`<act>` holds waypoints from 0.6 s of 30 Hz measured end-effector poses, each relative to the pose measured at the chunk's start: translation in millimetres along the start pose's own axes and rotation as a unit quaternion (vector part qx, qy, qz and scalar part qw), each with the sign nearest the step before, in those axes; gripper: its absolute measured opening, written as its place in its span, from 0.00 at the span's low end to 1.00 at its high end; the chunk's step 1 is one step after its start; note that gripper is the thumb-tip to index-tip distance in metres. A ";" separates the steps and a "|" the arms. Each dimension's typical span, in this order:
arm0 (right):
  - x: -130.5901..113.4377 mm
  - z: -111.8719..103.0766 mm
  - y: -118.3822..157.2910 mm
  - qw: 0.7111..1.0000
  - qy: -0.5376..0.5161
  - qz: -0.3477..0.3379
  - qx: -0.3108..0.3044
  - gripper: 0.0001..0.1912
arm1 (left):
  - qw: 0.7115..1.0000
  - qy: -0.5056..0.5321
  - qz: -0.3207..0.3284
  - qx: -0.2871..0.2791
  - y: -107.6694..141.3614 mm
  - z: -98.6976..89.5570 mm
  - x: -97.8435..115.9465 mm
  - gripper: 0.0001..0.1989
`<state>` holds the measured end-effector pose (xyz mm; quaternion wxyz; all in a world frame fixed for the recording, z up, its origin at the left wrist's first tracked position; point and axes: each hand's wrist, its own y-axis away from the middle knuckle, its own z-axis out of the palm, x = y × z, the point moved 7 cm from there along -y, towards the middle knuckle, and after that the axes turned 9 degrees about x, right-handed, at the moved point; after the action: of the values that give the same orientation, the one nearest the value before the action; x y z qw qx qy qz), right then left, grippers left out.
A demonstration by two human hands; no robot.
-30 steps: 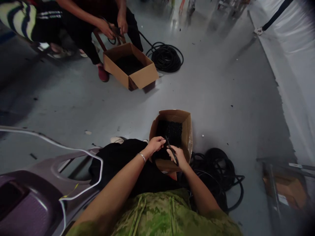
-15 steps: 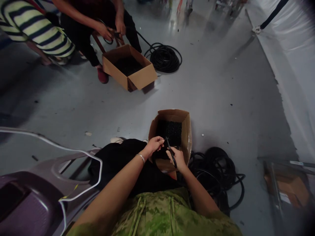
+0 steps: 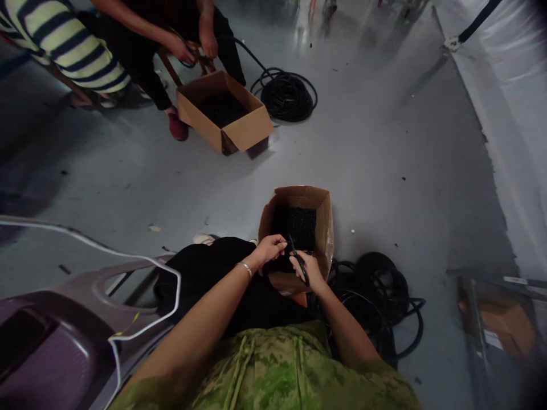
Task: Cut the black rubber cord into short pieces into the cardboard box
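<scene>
Over the near cardboard box (image 3: 323,228), my right hand (image 3: 310,270) grips a pair of black-handled scissors (image 3: 300,263), blades pointing up and away from me. Just left of the blades, the fingers of my left hand (image 3: 272,249) are pinched together. Whatever sits in that pinch is too small and dark to make out. Small black pieces (image 3: 299,223) cover the bottom of the box below both hands. Beside the box on the right lies a tangled coil of black hose or cable (image 3: 380,290).
Across from me a co-worker's hands (image 3: 194,51) work over a second cardboard box (image 3: 248,130). A black coil (image 3: 287,97) lies beside it. To my left are a purple plastic chair (image 3: 81,353) and a white cable (image 3: 128,254). Another carton (image 3: 508,324) stands at right.
The scissors have tilted slightly, and both hands stay close together over the box. The whole view has shifted a little with my head.
</scene>
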<state>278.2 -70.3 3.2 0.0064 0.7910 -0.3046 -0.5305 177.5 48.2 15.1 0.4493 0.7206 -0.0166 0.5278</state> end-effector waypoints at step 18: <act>38.3 14.9 22.6 0.996 0.007 0.090 0.006 0.18 | 0.994 0.041 -0.038 0.096 -3.3 -14.9 -0.6 0.09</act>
<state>264.5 -102.8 -27.7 0.0511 0.7643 -0.3778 -0.5201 167.7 59.8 13.2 0.3981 0.7386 0.0800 0.5382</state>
